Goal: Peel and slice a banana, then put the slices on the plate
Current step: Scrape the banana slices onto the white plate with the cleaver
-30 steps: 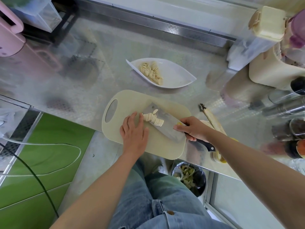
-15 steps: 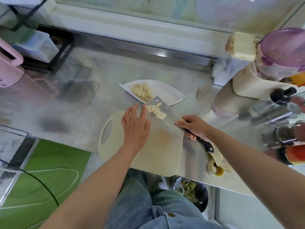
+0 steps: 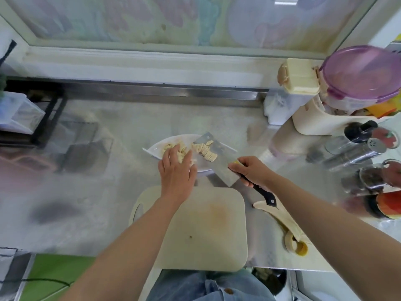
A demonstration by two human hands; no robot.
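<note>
Fingers (image 3: 236, 168) of right hand (image 3: 253, 171) round cleaver (image 3: 219, 168) handle

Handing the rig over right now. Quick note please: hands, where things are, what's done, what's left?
Left hand: open, over the plate, fingertips at the plated slices.
Right hand: grips the knife, blade flat over the plate, carrying the blade slices.
Board: no banana on it; peel lies to its right.
Done: peeling, slicing, one batch plated.
Left: push the blade slices onto the plate, then put the knife down.
</note>
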